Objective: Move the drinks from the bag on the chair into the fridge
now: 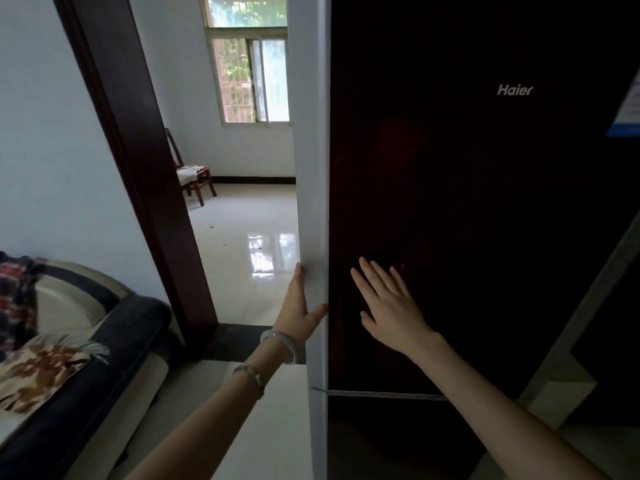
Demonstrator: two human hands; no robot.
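Note:
A tall fridge (pixel 467 188) with a dark glossy front and a white side fills the right half of the view, its upper door shut. My left hand (pixel 299 306) lies against the fridge's white left side, thumb hooked on the front edge, holding nothing. My right hand (pixel 388 303) rests flat on the dark door with fingers spread. No drinks or bag are visible. A wooden chair (pixel 194 178) with something pale on its seat stands in the far room.
A dark wooden door frame (pixel 138 161) stands left of the fridge, opening onto a tiled room with a window (pixel 249 77). A sofa (pixel 86 341) with a patterned cloth sits at lower left. A lower fridge door (pixel 398 438) lies below the seam.

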